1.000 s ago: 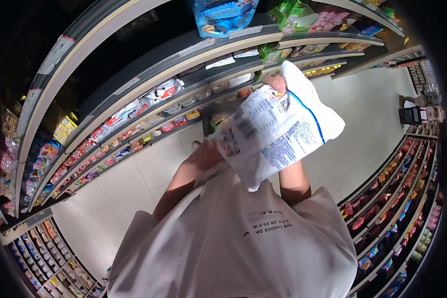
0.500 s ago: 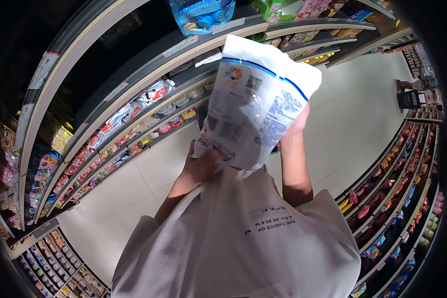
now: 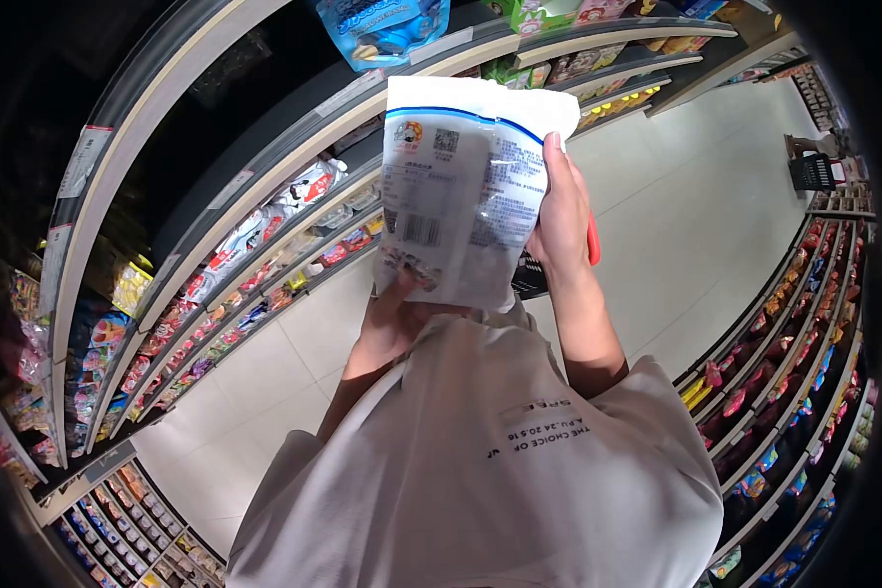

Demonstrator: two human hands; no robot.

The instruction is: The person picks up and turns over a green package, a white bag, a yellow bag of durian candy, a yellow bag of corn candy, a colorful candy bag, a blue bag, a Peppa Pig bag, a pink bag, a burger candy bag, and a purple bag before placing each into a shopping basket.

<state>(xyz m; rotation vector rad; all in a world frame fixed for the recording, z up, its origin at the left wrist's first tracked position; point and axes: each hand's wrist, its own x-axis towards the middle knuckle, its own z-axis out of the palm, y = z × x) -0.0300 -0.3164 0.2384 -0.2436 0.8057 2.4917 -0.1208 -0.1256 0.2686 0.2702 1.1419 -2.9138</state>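
Observation:
A white plastic snack bag [image 3: 461, 196] with a blue stripe near its top is held up in front of my chest. Its printed side faces me, showing a QR code, a barcode and small text. My left hand [image 3: 399, 316] grips the lower left corner, thumb on the front, other fingers hidden behind. Along the right edge, my right hand [image 3: 563, 220] is closed on the bag, thumb pointing up its side. Beneath the right forearm show a red handle [image 3: 593, 240] and part of a black basket [image 3: 530, 276], partly covered by the bag and arm.
Curved-looking store shelves [image 3: 294, 137] with packaged snacks run along the left and top. A blue pouch [image 3: 387, 34] stands on the upper shelf. More stocked racks [image 3: 774, 392] line the right. Tiled floor [image 3: 657, 216] lies between, with another black basket [image 3: 811, 172] at far right.
The bag has shifted left and turned more upright. My right hand has moved left with it, its thumb now showing on the edge. The red handle has come into clearer view.

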